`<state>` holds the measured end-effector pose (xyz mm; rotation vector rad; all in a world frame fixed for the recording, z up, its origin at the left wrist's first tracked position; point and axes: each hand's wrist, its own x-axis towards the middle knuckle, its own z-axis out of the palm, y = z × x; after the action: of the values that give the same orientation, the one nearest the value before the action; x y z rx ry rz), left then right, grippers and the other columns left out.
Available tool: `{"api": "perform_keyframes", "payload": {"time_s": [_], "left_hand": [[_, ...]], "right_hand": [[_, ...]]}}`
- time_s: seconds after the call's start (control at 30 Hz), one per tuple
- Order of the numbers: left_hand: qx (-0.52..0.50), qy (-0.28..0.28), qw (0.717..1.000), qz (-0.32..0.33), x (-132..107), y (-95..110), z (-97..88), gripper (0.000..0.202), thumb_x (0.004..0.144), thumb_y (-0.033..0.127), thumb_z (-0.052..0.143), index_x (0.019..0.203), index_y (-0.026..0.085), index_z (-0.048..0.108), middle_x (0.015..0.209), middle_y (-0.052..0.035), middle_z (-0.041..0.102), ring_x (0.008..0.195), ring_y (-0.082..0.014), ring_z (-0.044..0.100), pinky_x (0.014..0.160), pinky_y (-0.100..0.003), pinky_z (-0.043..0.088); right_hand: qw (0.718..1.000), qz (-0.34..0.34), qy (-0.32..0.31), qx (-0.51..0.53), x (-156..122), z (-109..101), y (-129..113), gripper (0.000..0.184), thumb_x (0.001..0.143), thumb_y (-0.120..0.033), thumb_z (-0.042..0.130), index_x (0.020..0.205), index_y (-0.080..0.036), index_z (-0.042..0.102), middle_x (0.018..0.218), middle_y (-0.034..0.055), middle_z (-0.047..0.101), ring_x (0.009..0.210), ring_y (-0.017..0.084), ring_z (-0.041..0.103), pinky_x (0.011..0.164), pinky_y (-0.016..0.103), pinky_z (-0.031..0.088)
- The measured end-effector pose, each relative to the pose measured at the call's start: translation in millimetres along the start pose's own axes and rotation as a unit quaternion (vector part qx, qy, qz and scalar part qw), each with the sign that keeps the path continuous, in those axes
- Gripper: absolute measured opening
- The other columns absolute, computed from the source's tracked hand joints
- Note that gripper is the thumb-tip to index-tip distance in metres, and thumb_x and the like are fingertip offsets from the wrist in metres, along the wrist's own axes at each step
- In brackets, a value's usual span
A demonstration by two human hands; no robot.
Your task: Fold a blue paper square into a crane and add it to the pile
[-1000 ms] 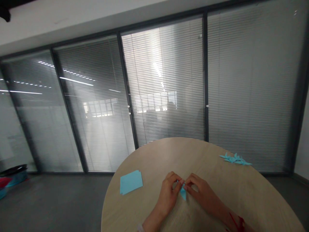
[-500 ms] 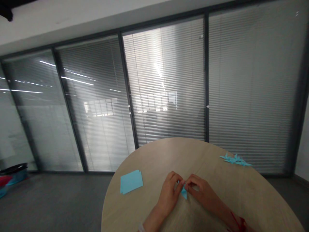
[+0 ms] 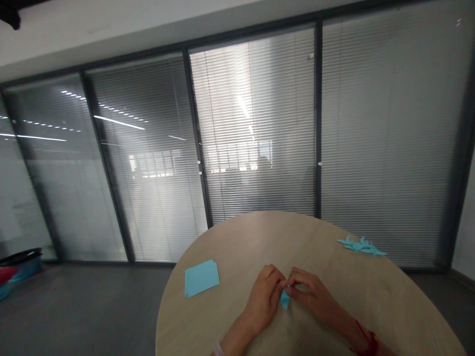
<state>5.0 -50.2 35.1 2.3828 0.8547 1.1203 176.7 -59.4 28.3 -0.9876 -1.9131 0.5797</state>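
A small folded piece of blue paper [image 3: 284, 299] is pinched between my two hands just above the table. My left hand [image 3: 264, 296] has its fingers closed on the paper's upper left side. From the right, my right hand [image 3: 310, 292] pinches the same paper with thumb and forefinger, the fingertips of both hands meeting. Much of the paper is hidden behind the fingers; its lower tip points down toward me. Left of the hands lies a stack of flat blue paper sheets [image 3: 202, 278]. Several folded blue paper pieces [image 3: 361, 245] lie in a heap at the right.
The round wooden table [image 3: 260, 232] has its curved edge at the far side. Behind it stands a glass partition with blinds [image 3: 256, 123]. On the floor at far left are blue and red containers [image 3: 25, 264].
My left fingers have curled in closer around the paper and the left hand has tilted slightly. The folded paper has shifted a little down, with less of it showing.
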Motion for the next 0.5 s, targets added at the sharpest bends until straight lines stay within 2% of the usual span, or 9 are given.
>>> {"api": "perform_keyframes", "payload": {"time_s": [0.23, 0.33, 0.5], "left_hand": [[0.006, -0.011, 1.000, 0.011, -1.0, 1.5, -0.8, 0.029, 0.095, 0.027, 0.032, 0.079, 0.017, 0.055, 0.085, -0.0072, 0.053, 0.086, -0.0193, 0.048, 0.079, -0.031, 0.039], [0.012, -0.002, 1.000, -0.006, -0.7, -0.8, 1.4, 0.028, 0.095, 0.027, 0.034, 0.079, 0.017, 0.056, 0.086, -0.0072, 0.054, 0.086, -0.0193, 0.049, 0.079, -0.031, 0.040], [0.007, 0.018, 0.999, -0.044, 3.0, -7.4, 1.2, 0.032, 0.094, 0.033, 0.037, 0.081, 0.018, 0.061, 0.087, -0.0074, 0.058, 0.089, -0.0205, 0.051, 0.081, -0.034, 0.042]], "right_hand": [[1.000, -0.013, -0.002, 0.000, -0.2, 0.8, 1.7, 0.028, 0.085, -0.039, 0.054, 0.066, -0.019, 0.060, 0.073, 0.0015, 0.061, 0.073, 0.017, 0.058, 0.071, 0.028, 0.043], [1.000, -0.003, -0.008, -0.002, 0.0, 0.1, 2.1, 0.027, 0.085, -0.038, 0.053, 0.069, -0.018, 0.061, 0.073, 0.0015, 0.062, 0.073, 0.017, 0.058, 0.071, 0.027, 0.043], [0.995, 0.024, -0.041, -0.084, -0.7, 1.6, 5.2, 0.017, 0.079, -0.027, 0.056, 0.068, -0.018, 0.064, 0.069, 0.0016, 0.065, 0.066, 0.016, 0.058, 0.062, 0.025, 0.041]]}}
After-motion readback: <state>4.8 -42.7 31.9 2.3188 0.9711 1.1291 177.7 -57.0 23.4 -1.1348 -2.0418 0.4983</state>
